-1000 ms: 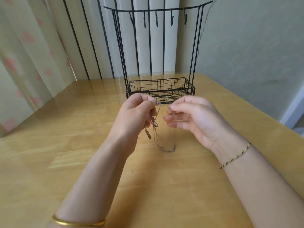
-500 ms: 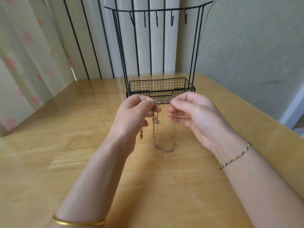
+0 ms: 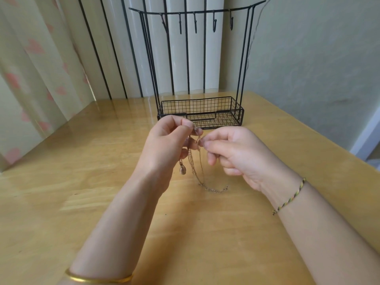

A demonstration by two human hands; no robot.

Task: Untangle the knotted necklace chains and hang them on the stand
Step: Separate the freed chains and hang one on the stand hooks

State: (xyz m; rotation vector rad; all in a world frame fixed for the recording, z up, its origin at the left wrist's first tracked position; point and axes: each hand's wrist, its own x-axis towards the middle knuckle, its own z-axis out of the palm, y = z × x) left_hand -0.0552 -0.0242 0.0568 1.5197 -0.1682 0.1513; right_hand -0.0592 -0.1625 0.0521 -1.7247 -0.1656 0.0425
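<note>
Thin golden necklace chains (image 3: 195, 165) hang in a tangle between my two hands above the wooden table. My left hand (image 3: 166, 145) pinches the top of the chains between thumb and forefinger. A small drop pendant (image 3: 182, 170) dangles below that hand. My right hand (image 3: 230, 153) pinches the chains just to the right, its fingertips close to the left hand's. The chains' lower end (image 3: 216, 190) lies on the table. The black wire stand (image 3: 200, 64) rises behind the hands, with several bare hooks (image 3: 195, 23) along its top bar.
The stand's wire basket (image 3: 238, 112) sits at the far middle of the wooden table (image 3: 61, 182). A curtain hangs at the left, and a grey wall runs along the table's right side.
My right hand has dropped lower and come closer to the left hand. The chains' lower loop has shifted right on the table, and the pendant hangs lower.
</note>
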